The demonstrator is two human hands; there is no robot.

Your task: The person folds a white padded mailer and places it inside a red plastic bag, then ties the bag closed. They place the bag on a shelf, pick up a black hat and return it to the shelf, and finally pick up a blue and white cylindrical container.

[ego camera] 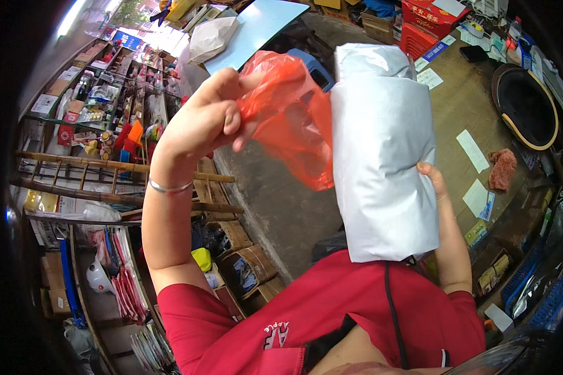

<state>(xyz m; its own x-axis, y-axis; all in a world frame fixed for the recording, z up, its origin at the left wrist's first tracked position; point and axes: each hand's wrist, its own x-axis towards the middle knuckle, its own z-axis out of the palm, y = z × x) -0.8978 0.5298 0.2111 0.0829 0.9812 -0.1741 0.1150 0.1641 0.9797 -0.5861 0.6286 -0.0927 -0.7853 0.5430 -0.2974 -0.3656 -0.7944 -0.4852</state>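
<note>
My left hand, with a silver bangle at the wrist, is raised at upper left and grips a crumpled, translucent red plastic bag. The bag hangs down to the right, its edge meeting or overlapping a bulky package wrapped in silver-white plastic film. My right hand holds that package at its right side; only the thumb and part of the hand show, and the other fingers are hidden behind it. The package stands upright in front of my chest, its lower end close to my red shirt.
A wooden table at right bears paper slips, a reddish cloth, a phone and a round black tray. Loaded shelves and a bamboo ladder stand at left. Cardboard boxes lie low beside me. A light-blue tabletop is ahead.
</note>
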